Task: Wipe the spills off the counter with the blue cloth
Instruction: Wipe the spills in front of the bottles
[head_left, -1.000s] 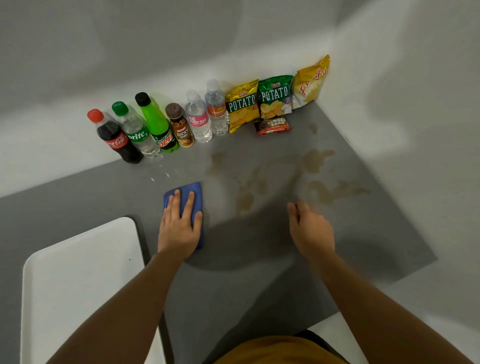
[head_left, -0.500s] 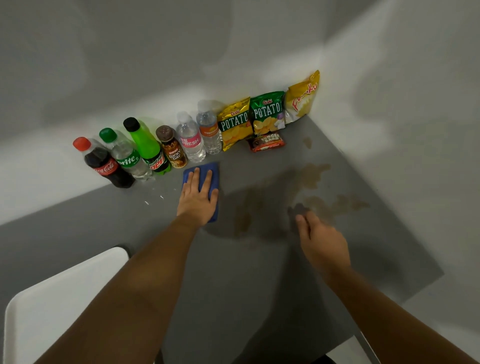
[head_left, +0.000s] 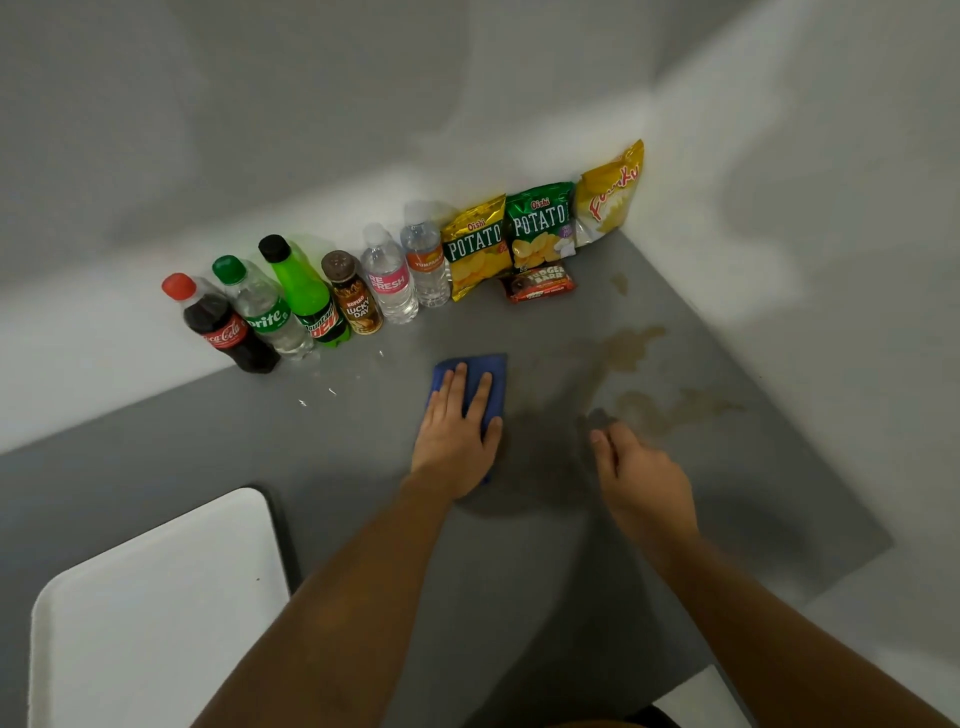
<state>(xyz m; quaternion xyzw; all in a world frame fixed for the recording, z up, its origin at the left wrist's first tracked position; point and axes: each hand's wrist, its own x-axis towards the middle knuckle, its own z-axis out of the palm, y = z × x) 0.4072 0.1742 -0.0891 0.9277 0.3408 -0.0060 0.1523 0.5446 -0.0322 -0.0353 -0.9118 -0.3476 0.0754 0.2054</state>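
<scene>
My left hand lies flat, fingers spread, pressing the blue cloth onto the grey counter. The cloth's far edge and right side show past my fingers; the remainder is under my palm. Brown spill patches spread to the right of the cloth, with another streak nearer the right wall and a small spot by the corner. My right hand rests on the counter with fingers together, at the near edge of the spill, holding nothing.
Several drink bottles line the back wall, then potato chip bags and a snack bar toward the corner. Small white crumbs lie before the bottles. A white tray sits at near left. Walls close the back and right.
My left hand slid the cloth away toward the bottles, then back and to the right toward the spill. The brown stain near the middle has faded. My right hand stayed put.
</scene>
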